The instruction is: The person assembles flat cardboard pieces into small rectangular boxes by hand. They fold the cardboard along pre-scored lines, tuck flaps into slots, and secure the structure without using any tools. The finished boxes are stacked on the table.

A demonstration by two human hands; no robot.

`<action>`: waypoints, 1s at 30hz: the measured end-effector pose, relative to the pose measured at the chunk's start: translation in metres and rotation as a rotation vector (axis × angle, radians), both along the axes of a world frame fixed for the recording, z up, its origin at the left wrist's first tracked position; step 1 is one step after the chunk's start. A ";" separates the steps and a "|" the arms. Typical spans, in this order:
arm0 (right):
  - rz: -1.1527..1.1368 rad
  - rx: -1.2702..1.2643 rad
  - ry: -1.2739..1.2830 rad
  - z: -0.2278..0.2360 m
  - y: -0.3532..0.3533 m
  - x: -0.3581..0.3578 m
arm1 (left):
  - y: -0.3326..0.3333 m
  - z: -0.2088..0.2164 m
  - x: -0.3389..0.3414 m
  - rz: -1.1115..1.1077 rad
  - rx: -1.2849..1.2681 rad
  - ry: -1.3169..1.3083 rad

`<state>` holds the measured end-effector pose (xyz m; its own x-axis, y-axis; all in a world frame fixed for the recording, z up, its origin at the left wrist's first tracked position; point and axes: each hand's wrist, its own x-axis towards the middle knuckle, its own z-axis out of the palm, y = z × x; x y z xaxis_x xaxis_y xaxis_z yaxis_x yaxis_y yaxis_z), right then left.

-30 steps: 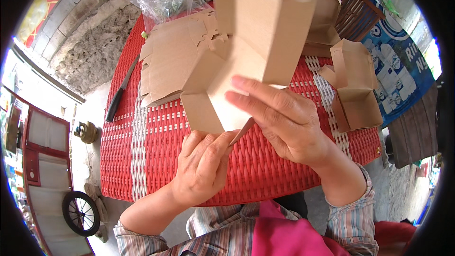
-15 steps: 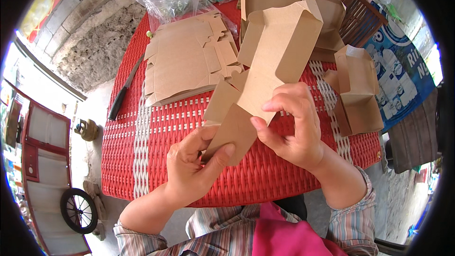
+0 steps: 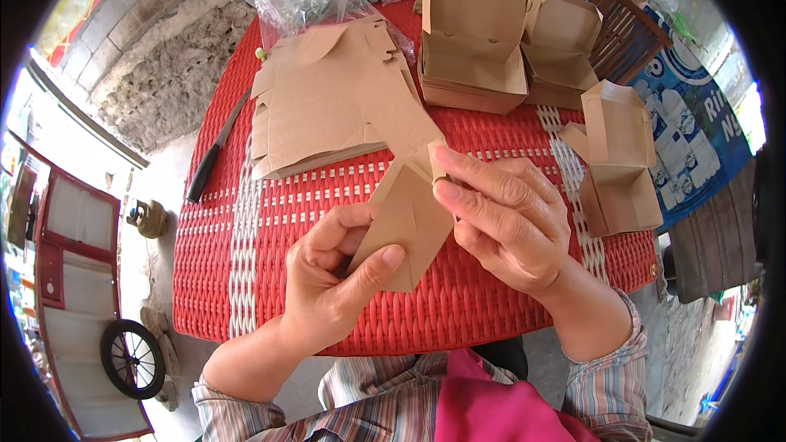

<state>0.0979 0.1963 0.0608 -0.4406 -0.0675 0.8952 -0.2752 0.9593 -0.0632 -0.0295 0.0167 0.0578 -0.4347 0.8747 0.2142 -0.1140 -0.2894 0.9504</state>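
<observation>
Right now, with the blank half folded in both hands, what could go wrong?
1. The blank is pinched only by fingertips of the left hand and right hand above the table; a slip could crease it wrongly.
2. The knife lies at the table's left edge, near the flat stack; reaching for a sheet might knock it off.

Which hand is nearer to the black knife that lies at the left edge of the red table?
The left hand. It is right of and below the knife, apart from it. The right hand is farther right, beyond the cardboard piece both hands hold.
</observation>
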 end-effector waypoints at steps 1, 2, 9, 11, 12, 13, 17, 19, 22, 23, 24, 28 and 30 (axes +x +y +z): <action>-0.005 0.027 -0.007 0.000 0.000 0.001 | 0.001 -0.001 0.000 -0.002 0.012 -0.001; -0.028 0.048 0.017 -0.001 0.000 -0.001 | 0.001 -0.003 -0.001 -0.005 0.023 -0.002; -0.048 0.101 0.002 0.001 0.000 -0.003 | 0.001 -0.007 -0.005 -0.033 0.058 -0.014; -0.025 0.102 -0.027 0.001 0.001 -0.001 | 0.001 -0.007 -0.007 -0.046 0.056 0.001; -0.007 0.100 -0.043 0.002 0.002 -0.001 | 0.002 -0.007 -0.007 -0.039 0.059 -0.010; 0.013 0.097 -0.058 0.001 0.003 -0.001 | 0.002 -0.007 -0.007 -0.030 0.060 -0.020; 0.088 0.021 -0.146 0.002 -0.006 -0.001 | 0.003 -0.006 -0.006 -0.023 0.088 -0.068; 0.114 -0.015 -0.193 0.003 -0.008 0.001 | 0.003 -0.005 -0.006 -0.004 0.090 -0.034; 0.242 -0.112 -0.220 -0.003 -0.005 -0.003 | 0.004 -0.007 -0.007 0.020 0.100 0.000; 0.266 -0.130 -0.228 -0.006 -0.005 -0.005 | 0.005 -0.007 -0.007 0.026 0.106 0.007; 0.267 -0.126 -0.234 -0.009 -0.007 -0.008 | 0.006 -0.006 -0.008 0.036 0.104 -0.007; 0.242 -0.075 -0.408 -0.004 -0.001 -0.003 | 0.007 -0.003 -0.010 0.088 0.122 -0.032; 0.325 -0.265 -0.197 -0.013 -0.001 -0.008 | 0.008 -0.002 -0.012 0.107 0.198 -0.069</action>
